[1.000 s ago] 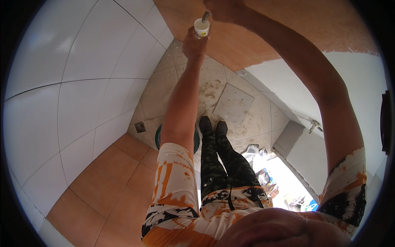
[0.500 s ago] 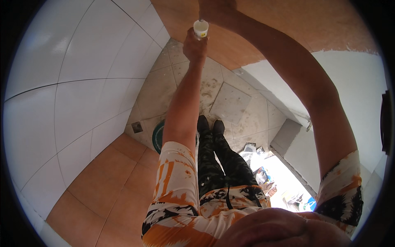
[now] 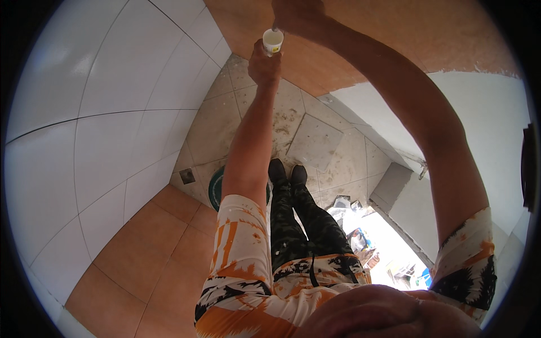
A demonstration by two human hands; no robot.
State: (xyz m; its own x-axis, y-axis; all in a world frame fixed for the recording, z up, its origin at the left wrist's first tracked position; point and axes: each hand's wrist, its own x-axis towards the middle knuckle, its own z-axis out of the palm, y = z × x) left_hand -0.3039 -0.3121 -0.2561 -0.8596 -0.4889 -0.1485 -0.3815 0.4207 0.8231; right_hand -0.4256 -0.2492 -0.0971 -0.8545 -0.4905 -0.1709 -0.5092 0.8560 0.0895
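Note:
A small white paper cup (image 3: 273, 40) with a yellow mark on its side is in my left hand (image 3: 264, 66), the fingers wrapped round it. Its open top faces up and shows a pale inside. Just above and to the right of the cup, my right hand (image 3: 300, 16) is closed close to the orange-brown tiled wall (image 3: 372, 25). A small greyish tip pokes out below its fingers near the cup's rim; what it belongs to is hidden by the hand.
White wall tiles (image 3: 112, 73) rise on the left. Below me lies a dirty tiled floor (image 3: 225, 121) with a loose square slab (image 3: 315, 141), a drain (image 3: 187, 176) and a green tub (image 3: 215, 188) partly behind my left arm. Assorted litter (image 3: 360, 239) lies at the lower right.
My left hand and the cup have dropped slightly, a little away from my right hand. The right hand has hardly moved.

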